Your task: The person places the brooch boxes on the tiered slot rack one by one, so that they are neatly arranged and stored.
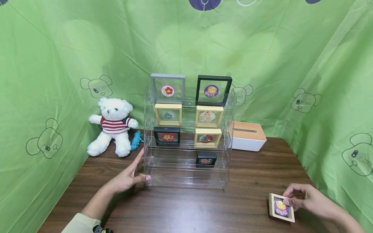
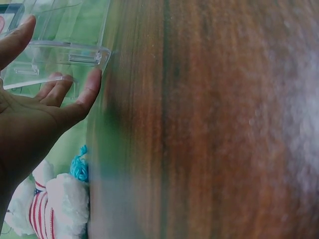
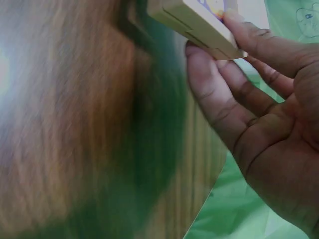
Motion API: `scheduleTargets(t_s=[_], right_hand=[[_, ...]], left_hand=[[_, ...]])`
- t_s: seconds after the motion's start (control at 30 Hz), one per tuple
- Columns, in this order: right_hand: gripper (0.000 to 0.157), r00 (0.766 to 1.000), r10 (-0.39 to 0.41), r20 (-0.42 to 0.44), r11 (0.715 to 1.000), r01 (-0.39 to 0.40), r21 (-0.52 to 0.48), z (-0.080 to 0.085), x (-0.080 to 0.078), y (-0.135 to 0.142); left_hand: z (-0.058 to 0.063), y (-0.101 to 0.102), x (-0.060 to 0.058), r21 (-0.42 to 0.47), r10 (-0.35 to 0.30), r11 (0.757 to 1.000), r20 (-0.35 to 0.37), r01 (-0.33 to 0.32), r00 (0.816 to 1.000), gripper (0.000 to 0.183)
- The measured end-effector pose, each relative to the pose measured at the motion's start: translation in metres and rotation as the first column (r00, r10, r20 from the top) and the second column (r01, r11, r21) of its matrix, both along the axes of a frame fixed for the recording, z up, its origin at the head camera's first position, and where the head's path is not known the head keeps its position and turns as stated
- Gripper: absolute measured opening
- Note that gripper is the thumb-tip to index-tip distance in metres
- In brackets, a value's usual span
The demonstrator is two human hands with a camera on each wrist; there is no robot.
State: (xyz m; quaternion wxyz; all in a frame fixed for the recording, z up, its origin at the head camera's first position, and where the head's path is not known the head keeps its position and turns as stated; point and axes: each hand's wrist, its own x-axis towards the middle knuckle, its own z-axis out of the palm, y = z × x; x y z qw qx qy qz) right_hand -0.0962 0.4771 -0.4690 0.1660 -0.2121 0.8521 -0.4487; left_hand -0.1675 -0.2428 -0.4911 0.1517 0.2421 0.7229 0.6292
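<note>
A clear acrylic tiered rack (image 1: 169,178) stands mid-table and holds several small display frames. At its lower left side my left hand (image 1: 125,178) touches it, thumb by the front edge and fingers extended along the side panel. In the left wrist view the fingers (image 2: 89,89) are spread against the rack's clear corner. Off to the right, my right hand (image 1: 316,200) pinches a pale wood-coloured display frame (image 1: 282,207) with a purple-and-yellow round picture. The right wrist view shows this frame (image 3: 199,30) tilted between thumb and fingers, above the table.
Left of the rack, a white teddy bear (image 1: 115,124) in a striped sweater sits beside a blue corded bundle (image 1: 136,140). Behind the rack's right side is a white tissue box (image 1: 249,142) with a wooden lid. A green curtain (image 1: 262,58) surrounds the brown table (image 1: 256,174).
</note>
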Motion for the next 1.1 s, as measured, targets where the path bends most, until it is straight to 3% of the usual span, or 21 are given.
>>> scheduleTargets(t_s=[0.2,0.37,0.53,0.83,1.1], right_hand=[[0.016,0.981,-0.108,-0.162,0.992,0.117,0.046,0.023,-0.002,-0.029],[0.021,0.934,-0.179,-0.309,0.978,0.203,0.048,0.049,-0.006,-0.062],[0.021,0.894,-0.22,-0.389,0.972,0.236,-0.006,0.073,-0.009,-0.094],[0.039,0.816,-0.213,-0.538,0.976,0.155,-0.152,0.103,-0.027,-0.148],[0.039,0.797,-0.198,-0.571,0.968,0.066,-0.244,0.122,-0.047,-0.198]], left_hand=[[-0.002,-0.001,-0.001,-0.002,0.001,1.0,0.0,-0.001,1.0,0.12],[-0.004,-0.001,-0.001,0.002,-0.001,1.0,-0.005,0.001,1.0,0.12],[-0.003,-0.001,-0.002,-0.007,0.005,1.0,0.0,-0.005,1.0,0.121],[0.0,-0.002,-0.005,-0.017,0.01,1.0,-0.001,-0.01,1.0,0.12],[0.001,-0.001,-0.004,-0.019,0.013,1.0,0.004,-0.013,1.0,0.119]])
